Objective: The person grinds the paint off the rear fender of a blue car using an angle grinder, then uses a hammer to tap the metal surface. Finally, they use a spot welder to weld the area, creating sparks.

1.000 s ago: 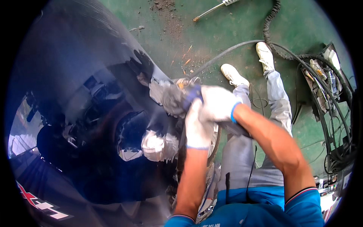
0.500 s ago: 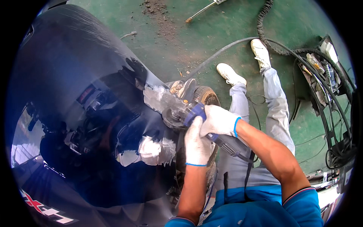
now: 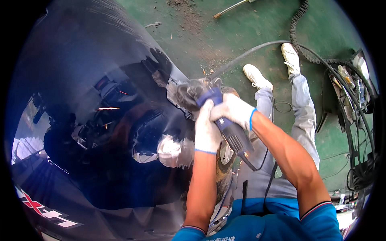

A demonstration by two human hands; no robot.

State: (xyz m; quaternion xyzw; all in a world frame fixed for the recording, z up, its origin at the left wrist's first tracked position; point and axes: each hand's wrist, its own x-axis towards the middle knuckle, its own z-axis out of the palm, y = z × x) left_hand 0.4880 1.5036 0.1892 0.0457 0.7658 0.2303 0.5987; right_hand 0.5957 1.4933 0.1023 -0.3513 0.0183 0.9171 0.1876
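We see the left hand point(image 3: 207, 130) and right hand point(image 3: 236, 111) clamped on the grinder point(image 3: 231, 134), presumably to steady it against kick; its blurred head point(image 3: 193, 93) is at the panel's point(image 3: 120, 188) scuffed edge point(image 3: 173, 89), sparks point(image 3: 109, 108) streaking leftward beyond.

Grinder point(image 3: 233, 135) lies aslant, blue and black, head at panel point(image 3: 120, 184) edge. Panel: glossy dark blue, silvery patches point(image 3: 169, 149).

Compared with half a second ago, the left hand point(image 3: 206, 131) and right hand point(image 3: 236, 111) hold the grinder point(image 3: 231, 134) farther from the lower bare-metal patch point(image 3: 171, 149). Orange sparks point(image 3: 109, 108) now streak over the dark blue panel point(image 3: 100, 176).
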